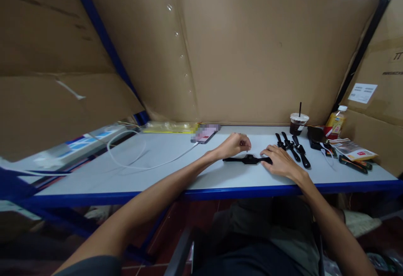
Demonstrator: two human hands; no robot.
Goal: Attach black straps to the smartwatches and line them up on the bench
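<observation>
A black spokeshave (251, 159), a slim bar with two handles and a wider middle, lies on the white tabletop in front of me. Its right handle is held down by my right hand (278, 160), the fingers closed around that end. Just above its middle, my left hand (234, 145) is closed in a pinch. Something small and pale may be at those fingertips, but it is too tiny to name. To the right of my right hand lie several more black spokeshaves (301, 152), side by side.
At the back right stand a lidded drink cup (298, 124) with a straw and a yellow-labelled bottle (336, 122). A plastic packet (354, 148) and black items (352, 163) lie by them. A phone (206, 134) with a white cable (163, 165) rests back left. Cardboard (252, 57) walls the table.
</observation>
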